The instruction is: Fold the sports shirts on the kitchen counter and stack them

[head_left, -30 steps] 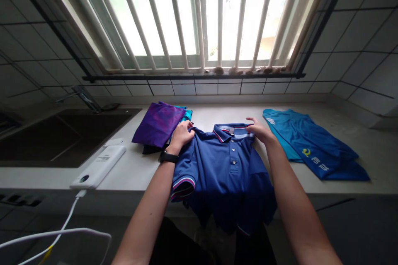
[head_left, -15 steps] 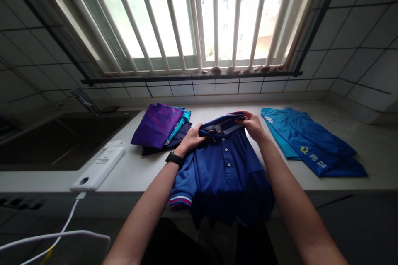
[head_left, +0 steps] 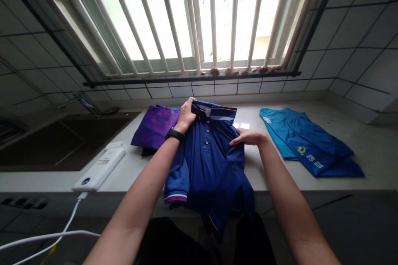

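A dark blue polo shirt [head_left: 211, 165] with a striped collar and striped sleeve cuffs hangs lifted over the counter's front edge. My left hand [head_left: 186, 114], a black watch on its wrist, is closed on the shirt's collar at the left shoulder and holds it up. My right hand [head_left: 248, 137] pinches the shirt's right side near the sleeve, lower than the left hand. The shirt's hem drapes below the counter edge.
A folded stack topped by a purple garment [head_left: 154, 126] lies left of the shirt. A light blue shirt [head_left: 307, 145] lies flat on the right. A white power bank [head_left: 99, 170] with a white cable sits near the dark sink [head_left: 52, 140]. Behind stands a barred window [head_left: 192, 20].
The polo shirt has been lifted off the counter. My left hand rose with the collar. My right hand left the collar and moved down to the shirt's right side.
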The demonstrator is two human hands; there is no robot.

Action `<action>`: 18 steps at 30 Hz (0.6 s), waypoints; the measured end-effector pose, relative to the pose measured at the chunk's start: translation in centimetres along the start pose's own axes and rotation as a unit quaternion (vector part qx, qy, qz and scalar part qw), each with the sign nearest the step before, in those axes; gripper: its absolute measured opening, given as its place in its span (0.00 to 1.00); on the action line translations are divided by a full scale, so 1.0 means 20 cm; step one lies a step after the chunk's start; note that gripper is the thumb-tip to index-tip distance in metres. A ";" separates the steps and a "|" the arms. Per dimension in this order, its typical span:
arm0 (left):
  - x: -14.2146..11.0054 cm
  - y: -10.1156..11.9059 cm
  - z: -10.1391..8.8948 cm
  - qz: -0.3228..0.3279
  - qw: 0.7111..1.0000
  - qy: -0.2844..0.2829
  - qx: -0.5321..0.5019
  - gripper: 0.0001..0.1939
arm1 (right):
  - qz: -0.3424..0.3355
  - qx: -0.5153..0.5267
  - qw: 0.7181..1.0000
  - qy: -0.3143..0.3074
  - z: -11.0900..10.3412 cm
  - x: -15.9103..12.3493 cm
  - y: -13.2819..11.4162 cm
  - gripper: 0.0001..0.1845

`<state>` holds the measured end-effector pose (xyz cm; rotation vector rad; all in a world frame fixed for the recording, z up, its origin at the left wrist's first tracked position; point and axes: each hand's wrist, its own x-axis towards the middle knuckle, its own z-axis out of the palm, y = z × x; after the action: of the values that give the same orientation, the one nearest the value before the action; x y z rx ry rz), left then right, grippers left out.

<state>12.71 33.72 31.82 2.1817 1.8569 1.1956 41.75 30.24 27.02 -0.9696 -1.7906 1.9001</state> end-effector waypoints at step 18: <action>-0.43 0.00 0.10 -0.054 0.937 -0.265 0.222 0.19 | -0.099 -0.448 0.753 0.472 -0.01 0.08 0.01 0.18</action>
<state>13.92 27.31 25.97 2.2422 2.0793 0.1237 40.77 31.44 26.45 -1.5359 -1.8877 0.1117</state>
